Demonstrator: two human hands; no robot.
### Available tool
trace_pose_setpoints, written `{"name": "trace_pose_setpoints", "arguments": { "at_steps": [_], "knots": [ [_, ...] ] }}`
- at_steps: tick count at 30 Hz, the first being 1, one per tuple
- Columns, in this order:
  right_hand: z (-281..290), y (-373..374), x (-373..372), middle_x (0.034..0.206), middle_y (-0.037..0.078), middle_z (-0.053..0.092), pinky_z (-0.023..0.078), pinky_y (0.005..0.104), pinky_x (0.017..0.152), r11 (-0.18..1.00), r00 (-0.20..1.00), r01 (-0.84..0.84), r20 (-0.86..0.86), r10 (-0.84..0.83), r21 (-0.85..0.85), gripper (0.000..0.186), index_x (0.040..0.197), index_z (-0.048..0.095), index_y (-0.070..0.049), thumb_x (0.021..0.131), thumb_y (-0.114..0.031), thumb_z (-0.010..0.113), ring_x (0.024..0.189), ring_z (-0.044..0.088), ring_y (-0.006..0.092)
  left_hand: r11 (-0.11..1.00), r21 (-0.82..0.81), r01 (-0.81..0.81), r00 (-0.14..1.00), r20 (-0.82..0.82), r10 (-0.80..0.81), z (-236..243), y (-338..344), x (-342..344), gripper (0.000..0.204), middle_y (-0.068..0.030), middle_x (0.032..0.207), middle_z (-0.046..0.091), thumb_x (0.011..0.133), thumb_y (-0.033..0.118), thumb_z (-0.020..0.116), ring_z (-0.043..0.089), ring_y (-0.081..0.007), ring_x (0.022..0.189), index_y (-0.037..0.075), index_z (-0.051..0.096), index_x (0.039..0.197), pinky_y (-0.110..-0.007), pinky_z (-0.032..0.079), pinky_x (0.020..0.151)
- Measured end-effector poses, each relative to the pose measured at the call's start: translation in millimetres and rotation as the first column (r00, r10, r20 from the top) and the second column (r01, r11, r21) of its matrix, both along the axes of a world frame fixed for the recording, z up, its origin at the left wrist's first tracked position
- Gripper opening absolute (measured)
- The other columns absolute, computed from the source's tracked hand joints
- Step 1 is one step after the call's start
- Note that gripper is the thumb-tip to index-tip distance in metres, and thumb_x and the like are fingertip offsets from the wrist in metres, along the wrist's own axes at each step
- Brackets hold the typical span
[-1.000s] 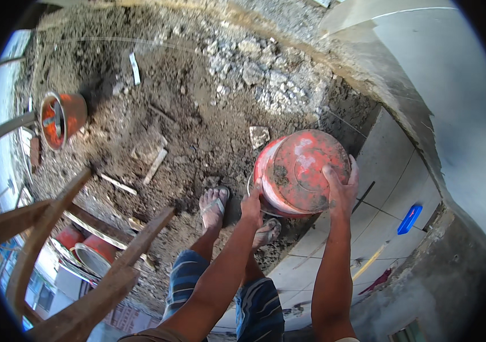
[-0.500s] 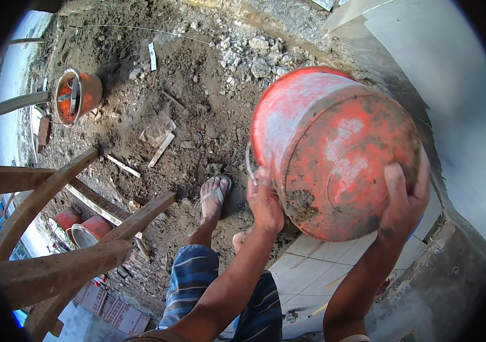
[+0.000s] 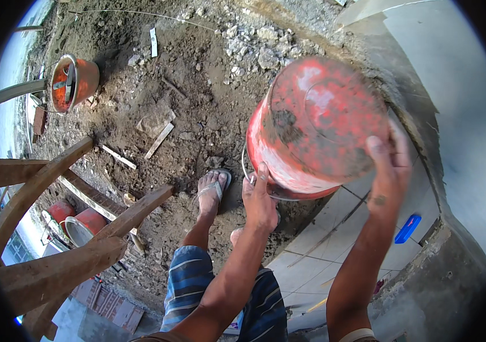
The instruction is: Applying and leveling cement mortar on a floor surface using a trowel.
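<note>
A mud-caked red bucket (image 3: 317, 119) is held upside down and tilted above the ground, its dirty bottom facing me. My left hand (image 3: 259, 202) grips it low on the left, fingers closed at the wire handle by the rim. My right hand (image 3: 388, 165) holds the right edge of the bottom, thumb over it. My foot in a flip-flop (image 3: 211, 191) stands on dark rubble-strewn soil (image 3: 174, 137) below.
Wooden beams (image 3: 49, 256) rise at the lower left, with more buckets (image 3: 86, 228) beyond. An orange bucket holding tools (image 3: 75, 82) sits upper left. White tiles (image 3: 311, 256), a blue tool (image 3: 407, 228) and a grey wall (image 3: 448, 85) are on the right.
The bucket rose toward me between the first two frames, then moved slightly away and up in the picture, its underside now turned differently. Both hands stay on it.
</note>
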State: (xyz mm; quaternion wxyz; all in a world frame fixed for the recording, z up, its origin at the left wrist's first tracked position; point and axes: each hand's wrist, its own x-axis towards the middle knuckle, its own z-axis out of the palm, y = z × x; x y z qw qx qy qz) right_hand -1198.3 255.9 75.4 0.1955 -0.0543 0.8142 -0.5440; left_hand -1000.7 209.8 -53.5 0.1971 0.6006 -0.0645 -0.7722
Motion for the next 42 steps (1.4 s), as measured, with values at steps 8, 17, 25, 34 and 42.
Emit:
{"name": "trace_pose_setpoints", "arguments": {
  "at_steps": [8,17,25,34,42],
  "knots": [
    [40,-29,33,0.140,0.021,0.053,0.039,0.0480,0.113,0.978,0.976,0.126,-0.154,-0.151,-0.165,0.062,0.146,0.043,0.007,0.096,-0.028,0.052,0.134,0.049,0.0339,0.977,-0.177,-0.116,0.990,0.060,0.129,30,-15,-9,0.026,-0.0035,0.096,0.066,0.108,0.032,0.052,0.061,-0.0094,0.083,0.007,0.055,0.105,-0.026,0.051,0.076],
    [-105,-1,1,0.139,0.012,0.057,0.035,0.0336,0.113,0.991,0.959,-0.116,0.252,0.127,-0.059,0.054,0.143,0.051,0.003,0.097,-0.023,0.063,0.129,0.051,0.0198,0.938,0.054,0.342,0.828,0.455,-0.328,-73,28,30,0.040,-0.0069,0.099,0.063,0.104,0.038,0.056,0.055,-0.0139,0.088,0.001,0.061,0.119,-0.033,0.048,0.073],
    [-65,71,-18,0.137,0.017,0.057,0.041,0.0424,0.111,0.960,0.949,-0.140,-0.243,0.201,0.243,0.052,0.142,0.052,-0.001,0.095,-0.024,0.061,0.129,0.053,0.0276,0.974,-0.218,-0.055,0.994,0.083,0.074,24,-6,-32,0.035,-0.0011,0.103,0.065,0.105,0.032,0.056,0.052,-0.0089,0.094,0.000,0.063,0.114,-0.030,0.046,0.084],
    [-85,-49,14,0.136,0.014,0.059,0.035,0.0359,0.113,0.997,0.974,-0.030,0.220,0.045,-0.072,0.058,0.142,0.052,0.005,0.088,-0.016,0.062,0.127,0.053,0.0241,0.979,-0.016,0.204,0.857,0.486,-0.171,-71,7,29,0.043,-0.0054,0.102,0.066,0.105,0.040,0.055,0.059,-0.0147,0.091,-0.001,0.062,0.116,-0.033,0.049,0.082],
    [-98,-35,-7,0.131,0.012,0.062,0.037,0.0375,0.112,0.997,0.999,-0.009,0.049,0.005,0.082,0.049,0.137,0.057,0.000,0.094,-0.022,0.056,0.129,0.052,0.0219,0.994,-0.109,-0.028,0.989,0.142,0.043,-17,-44,-17,0.044,-0.0019,0.097,0.065,0.106,0.044,0.053,0.054,-0.0107,0.083,0.002,0.062,0.115,-0.029,0.045,0.078]
  ]
}}
